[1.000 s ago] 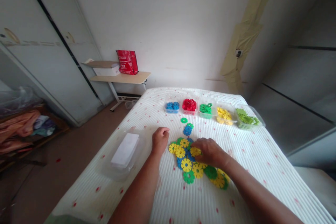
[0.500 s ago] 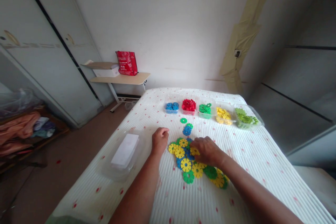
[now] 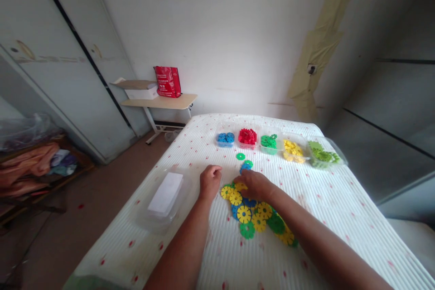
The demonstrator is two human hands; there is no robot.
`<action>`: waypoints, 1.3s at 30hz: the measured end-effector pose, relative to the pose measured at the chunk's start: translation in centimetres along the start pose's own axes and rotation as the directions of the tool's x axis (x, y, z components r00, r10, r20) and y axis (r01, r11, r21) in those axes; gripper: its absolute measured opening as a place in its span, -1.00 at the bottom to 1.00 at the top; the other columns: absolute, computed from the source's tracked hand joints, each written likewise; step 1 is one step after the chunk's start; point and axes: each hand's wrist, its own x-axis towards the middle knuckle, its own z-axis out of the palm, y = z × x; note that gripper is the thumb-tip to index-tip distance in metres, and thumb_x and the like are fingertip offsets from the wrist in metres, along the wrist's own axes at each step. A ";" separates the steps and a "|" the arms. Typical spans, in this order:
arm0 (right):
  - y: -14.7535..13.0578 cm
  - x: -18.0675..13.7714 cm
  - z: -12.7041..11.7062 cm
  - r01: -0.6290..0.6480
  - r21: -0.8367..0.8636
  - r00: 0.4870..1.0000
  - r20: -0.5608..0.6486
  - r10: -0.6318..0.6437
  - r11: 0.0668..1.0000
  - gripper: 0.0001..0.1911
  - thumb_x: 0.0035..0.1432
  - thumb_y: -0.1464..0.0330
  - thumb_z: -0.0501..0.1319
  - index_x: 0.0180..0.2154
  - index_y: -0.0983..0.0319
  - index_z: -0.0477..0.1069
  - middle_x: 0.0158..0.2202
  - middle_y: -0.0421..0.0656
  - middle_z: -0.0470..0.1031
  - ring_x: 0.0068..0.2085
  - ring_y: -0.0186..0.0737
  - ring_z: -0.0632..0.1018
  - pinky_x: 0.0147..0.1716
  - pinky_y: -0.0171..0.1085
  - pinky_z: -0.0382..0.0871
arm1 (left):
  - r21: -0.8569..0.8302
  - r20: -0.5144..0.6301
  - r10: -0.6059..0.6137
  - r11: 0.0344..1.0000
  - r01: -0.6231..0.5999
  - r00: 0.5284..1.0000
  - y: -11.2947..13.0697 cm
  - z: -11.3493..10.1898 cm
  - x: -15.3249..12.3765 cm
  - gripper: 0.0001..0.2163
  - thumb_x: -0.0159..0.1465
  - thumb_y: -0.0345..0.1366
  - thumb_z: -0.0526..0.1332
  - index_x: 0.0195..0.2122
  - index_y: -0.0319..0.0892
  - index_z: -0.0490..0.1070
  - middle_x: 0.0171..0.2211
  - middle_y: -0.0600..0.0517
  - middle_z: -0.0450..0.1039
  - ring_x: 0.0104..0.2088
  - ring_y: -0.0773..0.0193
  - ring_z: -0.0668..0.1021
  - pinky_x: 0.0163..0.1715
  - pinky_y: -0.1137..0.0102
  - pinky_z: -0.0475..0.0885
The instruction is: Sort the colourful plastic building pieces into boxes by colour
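Note:
Just left of a loose pile of notched plastic discs (image 3: pixel 244 214) in yellow, green and blue, my left hand (image 3: pixel 210 181) is closed, fingers curled in; whatever it may hold is hidden. My right hand (image 3: pixel 255 185) reaches over the top of the pile, fingers apart and pointing down at a yellow disc (image 3: pixel 240 186). Part of the pile is covered by that hand. Beyond it lie blue discs (image 3: pixel 245 167), partly hidden, with a green disc (image 3: pixel 248 162) against them and a separate green disc (image 3: pixel 240 156) farther back.
Along the far side stand clear tubs of blue (image 3: pixel 225 139), red (image 3: pixel 247 137), green (image 3: pixel 269 143), yellow (image 3: pixel 293 150) and light green pieces (image 3: pixel 322 154). A clear container with a white slab (image 3: pixel 166 194) sits left. A side table (image 3: pixel 166 101) holds a red bag (image 3: pixel 167 82).
My right hand has moved left and away from me across the pile, and its fingers have spread. More yellow discs show where it was. The left hand keeps its place by the pile.

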 end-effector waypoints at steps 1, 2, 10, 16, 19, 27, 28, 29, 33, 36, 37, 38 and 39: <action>0.0 0.2 0.0 0.004 0.003 1.000 0.013 -0.004 1.000 -0.58 0.00 0.31 0.19 -0.03 0.09 0.40 -0.10 -0.05 0.42 -0.16 -0.10 0.49 -0.27 -0.27 0.30 | 0.000 -0.001 -0.001 1.000 0.001 1.000 0.0 0.0 0.0 -0.81 0.08 -0.48 0.09 -0.39 -0.19 0.48 -0.38 0.02 0.52 -0.32 0.31 0.53 -0.23 0.40 0.40; 0.0 0.4 -0.1 0.007 0.005 1.000 0.023 -0.007 1.000 -0.58 0.00 0.31 0.20 -0.04 0.10 0.41 -0.10 -0.06 0.42 -0.17 -0.11 0.49 -0.27 -0.28 0.31 | 0.001 -0.002 -0.002 1.000 0.002 1.000 0.1 0.0 0.0 -0.81 0.08 -0.48 0.09 -0.39 -0.19 0.48 -0.38 0.02 0.52 -0.32 0.31 0.53 -0.23 0.40 0.40; -0.6 1.3 -0.5 0.030 -0.088 0.998 0.063 -0.025 0.996 -0.66 -0.02 0.32 0.19 -0.15 0.24 0.43 -0.20 -0.03 0.48 -0.23 -0.11 0.51 -0.36 -0.30 0.30 | -0.020 -0.011 -0.008 1.000 0.008 1.000 0.1 -0.1 0.0 -0.82 0.07 -0.49 0.09 -0.40 -0.20 0.48 -0.38 0.02 0.52 -0.33 0.32 0.53 -0.26 0.43 0.40; -0.7 0.6 -0.8 0.004 -0.079 1.000 0.014 -0.003 0.997 -0.69 -0.02 0.35 0.15 -0.18 0.28 0.43 -0.20 -0.01 0.49 -0.22 -0.12 0.51 -0.32 -0.30 0.29 | -0.006 -0.008 -0.005 1.000 0.005 1.000 0.0 0.0 0.0 -0.81 0.08 -0.49 0.09 -0.39 -0.19 0.48 -0.38 0.02 0.52 -0.33 0.31 0.53 -0.24 0.41 0.40; -0.3 -0.5 -1.4 -0.033 -0.005 0.997 -0.063 0.033 0.999 -0.63 0.01 0.36 0.14 -0.10 0.28 0.40 -0.15 -0.01 0.46 -0.19 -0.13 0.49 -0.27 -0.30 0.28 | -0.001 -0.003 -0.008 1.000 0.008 1.000 0.0 0.0 0.0 -0.81 0.07 -0.49 0.09 -0.40 -0.20 0.49 -0.38 0.01 0.52 -0.33 0.31 0.53 -0.24 0.40 0.40; -3.4 -2.1 -1.3 0.166 -0.005 0.986 -0.019 -0.166 0.986 -0.72 0.06 0.33 0.14 -0.15 0.25 0.40 -0.23 -0.07 0.44 -0.27 -0.20 0.49 -0.33 -0.31 0.27 | -0.010 0.010 -0.002 1.000 0.002 1.000 -0.3 0.1 0.0 -0.80 0.08 -0.49 0.07 -0.37 -0.21 0.48 -0.36 0.01 0.52 -0.29 0.30 0.53 -0.19 0.38 0.40; -3.8 -2.0 -1.0 0.160 -0.048 0.987 -0.012 -0.161 0.986 -0.72 0.07 0.33 0.14 -0.15 0.25 0.40 -0.22 -0.06 0.44 -0.27 -0.18 0.49 -0.34 -0.30 0.27 | -0.006 0.011 -0.001 1.000 0.001 1.000 -0.3 0.1 0.0 -0.80 0.09 -0.49 0.07 -0.38 -0.21 0.48 -0.36 0.01 0.52 -0.30 0.30 0.53 -0.19 0.38 0.40; -4.2 -1.9 -0.6 0.150 -0.084 0.988 -0.012 -0.151 0.985 -0.72 0.07 0.33 0.14 -0.15 0.24 0.40 -0.21 -0.05 0.44 -0.27 -0.17 0.50 -0.34 -0.28 0.28 | -0.001 0.010 0.001 1.000 -0.001 1.000 -0.3 0.1 0.0 -0.80 0.09 -0.48 0.08 -0.38 -0.20 0.48 -0.36 0.01 0.52 -0.30 0.30 0.53 -0.18 0.38 0.40; -4.8 -1.5 0.5 0.124 -0.129 0.991 -0.024 -0.128 0.984 -0.71 0.06 0.34 0.15 -0.13 0.25 0.38 -0.19 -0.03 0.43 -0.25 -0.14 0.51 -0.34 -0.25 0.32 | 0.010 0.000 0.003 1.000 -0.003 1.000 -0.2 0.0 0.0 -0.81 0.09 -0.48 0.08 -0.39 -0.19 0.48 -0.36 0.02 0.52 -0.30 0.30 0.53 -0.19 0.38 0.39; -4.9 -1.2 0.6 0.109 -0.129 0.994 -0.013 -0.112 0.986 -0.73 0.05 0.37 0.14 -0.16 0.27 0.39 -0.21 -0.03 0.44 -0.26 -0.13 0.51 -0.35 -0.25 0.33 | 0.012 0.002 -0.001 1.000 0.001 1.000 -0.1 0.0 0.0 -0.81 0.08 -0.48 0.09 -0.39 -0.19 0.49 -0.37 0.02 0.53 -0.31 0.30 0.53 -0.21 0.39 0.40; -5.0 -1.2 0.6 0.103 -0.134 0.994 -0.015 -0.106 0.986 -0.74 0.05 0.38 0.14 -0.17 0.28 0.39 -0.22 -0.03 0.44 -0.27 -0.13 0.51 -0.36 -0.25 0.33 | 0.012 0.001 -0.002 1.000 0.002 1.000 -0.1 0.0 0.1 -0.81 0.08 -0.47 0.09 -0.39 -0.19 0.49 -0.37 0.02 0.53 -0.31 0.30 0.53 -0.21 0.39 0.40; -5.1 -1.1 0.5 0.098 -0.140 0.995 -0.018 -0.101 0.985 -0.74 0.05 0.38 0.13 -0.18 0.28 0.39 -0.23 -0.03 0.45 -0.27 -0.12 0.52 -0.36 -0.24 0.33 | 0.011 0.001 -0.003 1.000 0.003 1.000 -0.1 0.0 0.1 -0.81 0.08 -0.47 0.09 -0.40 -0.19 0.49 -0.37 0.02 0.53 -0.31 0.30 0.53 -0.22 0.40 0.40; -5.1 -1.1 0.5 0.096 -0.145 0.995 -0.024 -0.100 0.985 -0.75 0.05 0.37 0.13 -0.19 0.28 0.39 -0.24 -0.03 0.45 -0.28 -0.12 0.52 -0.36 -0.24 0.33 | 0.011 0.001 -0.003 1.000 0.003 1.000 -0.1 0.0 0.1 -0.81 0.08 -0.47 0.09 -0.40 -0.19 0.49 -0.38 0.02 0.53 -0.31 0.30 0.53 -0.22 0.40 0.40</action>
